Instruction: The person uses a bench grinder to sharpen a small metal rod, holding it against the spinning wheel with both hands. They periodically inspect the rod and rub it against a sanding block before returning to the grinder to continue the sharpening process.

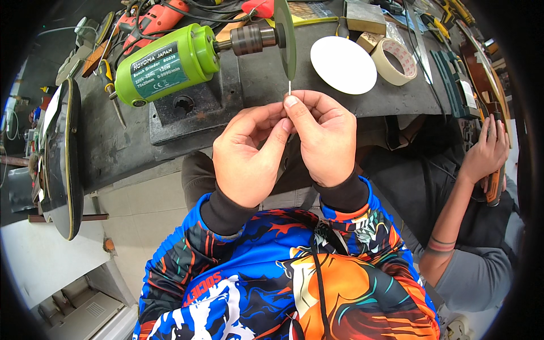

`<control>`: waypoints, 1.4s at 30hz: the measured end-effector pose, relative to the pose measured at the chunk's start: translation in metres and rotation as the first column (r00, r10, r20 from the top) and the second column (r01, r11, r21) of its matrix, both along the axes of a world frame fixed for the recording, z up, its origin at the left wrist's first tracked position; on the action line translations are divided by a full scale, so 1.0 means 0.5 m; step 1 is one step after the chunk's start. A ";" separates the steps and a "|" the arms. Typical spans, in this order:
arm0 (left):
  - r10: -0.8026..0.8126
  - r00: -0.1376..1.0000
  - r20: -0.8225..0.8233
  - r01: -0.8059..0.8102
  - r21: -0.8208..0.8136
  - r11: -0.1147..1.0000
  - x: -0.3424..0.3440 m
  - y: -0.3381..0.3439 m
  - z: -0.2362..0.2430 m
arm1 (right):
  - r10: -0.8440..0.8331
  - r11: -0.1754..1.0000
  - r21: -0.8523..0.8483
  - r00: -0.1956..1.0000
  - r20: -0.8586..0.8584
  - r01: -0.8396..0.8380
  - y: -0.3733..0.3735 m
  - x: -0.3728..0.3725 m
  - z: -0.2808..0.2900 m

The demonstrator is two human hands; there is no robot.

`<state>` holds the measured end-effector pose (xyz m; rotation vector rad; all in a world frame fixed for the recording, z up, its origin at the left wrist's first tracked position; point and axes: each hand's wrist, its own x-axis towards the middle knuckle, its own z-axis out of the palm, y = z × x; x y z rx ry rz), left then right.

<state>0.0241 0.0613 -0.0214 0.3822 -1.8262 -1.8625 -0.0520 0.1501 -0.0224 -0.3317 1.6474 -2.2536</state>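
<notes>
A thin, light metal rod stands upright between my fingertips. My right hand pinches it between thumb and forefinger. Beside it my left hand is closed too, its fingertips gathered at the rod's lower part, which my fingers hide. The rod's top meets the lower edge of a grey-green grinding disc in the picture; whether they touch I cannot tell. That disc sits on the metal chuck of a green bench grinder with a dark base, just beyond my left hand.
On the dark workbench lie a white disc, a roll of masking tape, a screwdriver and a red power tool. At right a co-worker's hand is near an orange-handled tool.
</notes>
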 end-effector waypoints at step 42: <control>0.020 1.000 0.010 -0.020 0.026 0.999 -0.001 0.002 0.003 | -0.015 0.999 0.038 1.000 -0.011 0.016 0.001 -0.003 0.005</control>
